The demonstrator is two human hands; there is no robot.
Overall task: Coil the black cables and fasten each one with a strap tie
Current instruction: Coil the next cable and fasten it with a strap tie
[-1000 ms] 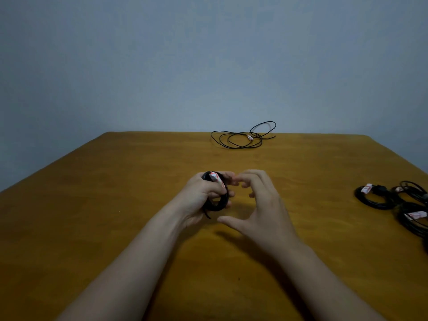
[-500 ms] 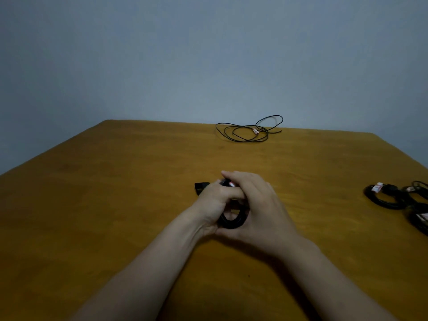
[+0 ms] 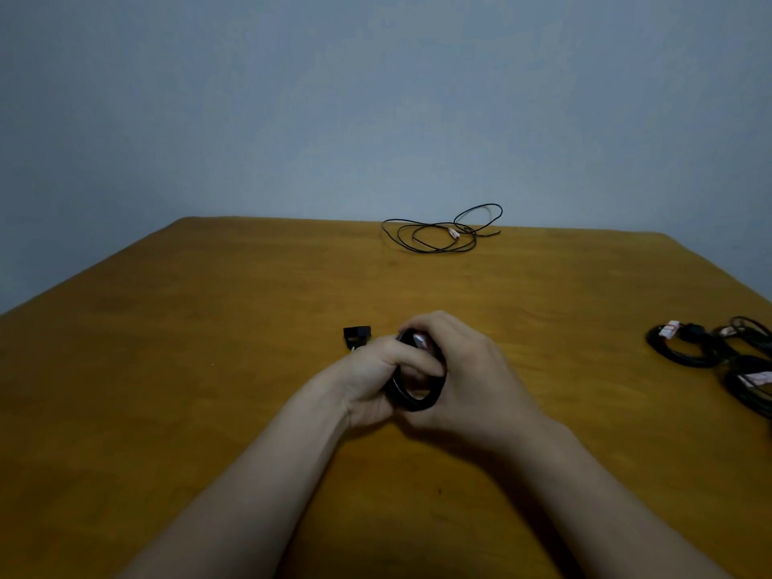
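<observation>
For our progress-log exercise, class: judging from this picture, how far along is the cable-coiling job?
Done: tied coils lie at the right edge of the table. In hand: the left hand and right hand grip another coil, its strap tie showing on top; whether it is fastened is unclear. Left: the loose cable at the far edge, uncoiled.

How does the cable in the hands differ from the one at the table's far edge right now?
The held cable is wound into a tight, small ring; the far cable sprawls in loose, wide loops. The held cable is gripped by the left hand and the right hand; the far cable lies untouched on the table. Both are black.
</observation>
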